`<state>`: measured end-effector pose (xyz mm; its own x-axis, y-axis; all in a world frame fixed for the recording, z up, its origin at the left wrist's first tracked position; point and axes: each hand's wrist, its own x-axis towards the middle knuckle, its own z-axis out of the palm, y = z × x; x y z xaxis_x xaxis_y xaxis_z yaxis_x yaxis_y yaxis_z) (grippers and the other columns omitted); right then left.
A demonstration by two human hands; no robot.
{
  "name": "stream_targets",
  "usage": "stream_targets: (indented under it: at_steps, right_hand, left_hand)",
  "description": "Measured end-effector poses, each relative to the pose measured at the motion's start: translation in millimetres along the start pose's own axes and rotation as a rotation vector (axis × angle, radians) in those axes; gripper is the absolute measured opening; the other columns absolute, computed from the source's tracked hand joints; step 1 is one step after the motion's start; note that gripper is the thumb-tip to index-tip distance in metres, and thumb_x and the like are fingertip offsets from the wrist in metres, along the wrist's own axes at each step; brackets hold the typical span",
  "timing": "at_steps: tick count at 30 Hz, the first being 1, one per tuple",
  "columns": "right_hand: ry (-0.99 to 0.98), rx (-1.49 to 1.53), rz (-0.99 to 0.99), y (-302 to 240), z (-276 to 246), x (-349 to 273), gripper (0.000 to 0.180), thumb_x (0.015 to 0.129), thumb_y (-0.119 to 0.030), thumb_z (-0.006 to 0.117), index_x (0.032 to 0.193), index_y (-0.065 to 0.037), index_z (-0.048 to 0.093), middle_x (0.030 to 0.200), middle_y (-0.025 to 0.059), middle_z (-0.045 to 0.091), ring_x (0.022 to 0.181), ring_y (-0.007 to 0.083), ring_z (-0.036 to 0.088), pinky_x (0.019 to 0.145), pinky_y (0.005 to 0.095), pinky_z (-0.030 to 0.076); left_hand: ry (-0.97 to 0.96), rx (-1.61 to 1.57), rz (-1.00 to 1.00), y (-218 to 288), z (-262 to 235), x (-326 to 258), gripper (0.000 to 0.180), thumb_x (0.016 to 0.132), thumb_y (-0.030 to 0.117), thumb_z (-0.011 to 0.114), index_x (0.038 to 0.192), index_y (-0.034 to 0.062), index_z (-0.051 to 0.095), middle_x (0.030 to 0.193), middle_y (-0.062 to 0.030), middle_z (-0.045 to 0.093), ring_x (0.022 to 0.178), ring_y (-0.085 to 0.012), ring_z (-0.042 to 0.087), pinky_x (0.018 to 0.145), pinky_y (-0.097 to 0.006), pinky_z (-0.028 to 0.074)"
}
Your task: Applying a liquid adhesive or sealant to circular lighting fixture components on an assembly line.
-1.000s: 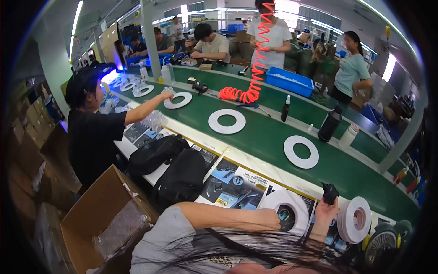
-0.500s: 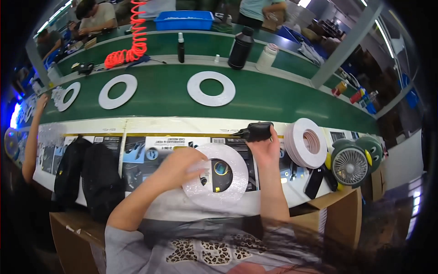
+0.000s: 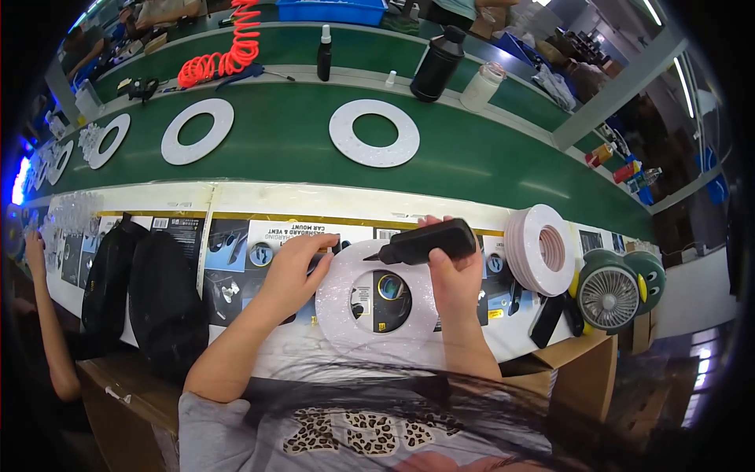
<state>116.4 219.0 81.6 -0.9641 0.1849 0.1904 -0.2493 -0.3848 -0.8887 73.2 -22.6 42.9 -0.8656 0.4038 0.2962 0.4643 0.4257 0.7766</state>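
Note:
In front of me a white speckled flat ring [image 3: 336, 318] lies on the table, with printed packaging showing through its hole. My right hand [image 3: 458, 287] grips a black squeeze bottle [image 3: 429, 242], tilted so that its pointed nozzle is over the upper part of the ring. Whether the tip touches the ring I cannot tell. At the ring's upper left edge is my left hand [image 3: 289, 277], holding nothing, thumb and fingers apart. A stack of similar rings [image 3: 522, 252] stands to the right of the bottle.
Beyond the table runs a green conveyor belt [image 3: 267, 157] carrying several rings. A black bottle [image 3: 437, 67] and a white jar [image 3: 482, 88] stand behind it. Black pouches [image 3: 167, 299] lie at left; a small fan [image 3: 608, 297] and phone [image 3: 546, 321] at right. Another person's arm [image 3: 51, 330] is far left.
My right hand has brought the squeeze bottle lower and closer, its nozzle now over the ring. My left hand has drawn back from the ring's hole to its left edge. The view has tilted down.

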Motion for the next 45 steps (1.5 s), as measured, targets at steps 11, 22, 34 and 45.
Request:
stream_targets:
  at_steps: [11, 22, 34, 45]
  right_hand:
    - [-0.206, -0.121, -0.024, 9.2, 25.0, -13.5, 0.052, 0.081, 0.007, 0.065, 0.125, -0.004, 0.039, 0.123, 0.0263, 0.055, 0.121, 0.0325, 0.052, 0.101, 0.0413, 0.044]
    - [-0.191, -0.276, 0.027, 6.8, 27.5, -15.4, 0.045, 0.077, 0.009, 0.068, 0.119, 0.004, 0.052, 0.120, 0.0228, 0.058, 0.114, 0.0276, 0.058, 0.096, 0.0360, 0.048]
    - [-0.143, -0.356, 0.062, 7.4, 30.0, -15.3, 0.045, 0.080, -0.004, 0.070, 0.119, 0.007, 0.051, 0.114, 0.0245, 0.061, 0.111, 0.0315, 0.059, 0.099, 0.0409, 0.045]
    - [-0.153, -0.356, 0.073, 7.9, 31.2, -14.4, 0.044, 0.080, -0.003, 0.070, 0.119, 0.007, 0.052, 0.114, 0.0245, 0.061, 0.110, 0.0309, 0.059, 0.099, 0.0400, 0.045]
  left_hand:
    - [-0.007, -0.032, -0.002, -8.8, 2.1, -0.2, 0.023, 0.090, 0.006, 0.050, 0.111, 0.0043, 0.057, 0.087, -0.0099, 0.069, 0.088, -0.0272, 0.064, 0.099, -0.042, 0.039]
    - [0.002, -0.036, 0.020, -6.3, 0.8, -1.7, 0.027, 0.086, 0.000, 0.052, 0.111, 0.0022, 0.059, 0.088, -0.0085, 0.069, 0.091, -0.0296, 0.062, 0.088, -0.039, 0.045]
    - [0.030, 0.027, 0.042, -15.3, 0.9, -1.2, 0.026, 0.086, 0.002, 0.054, 0.112, 0.0026, 0.058, 0.086, -0.0067, 0.069, 0.088, -0.0284, 0.063, 0.084, -0.038, 0.046]
    - [0.086, 0.022, 0.070, -15.8, 3.7, -1.8, 0.024, 0.084, 0.006, 0.058, 0.108, 0.0058, 0.060, 0.081, -0.0070, 0.066, 0.082, -0.0291, 0.060, 0.075, -0.041, 0.047]
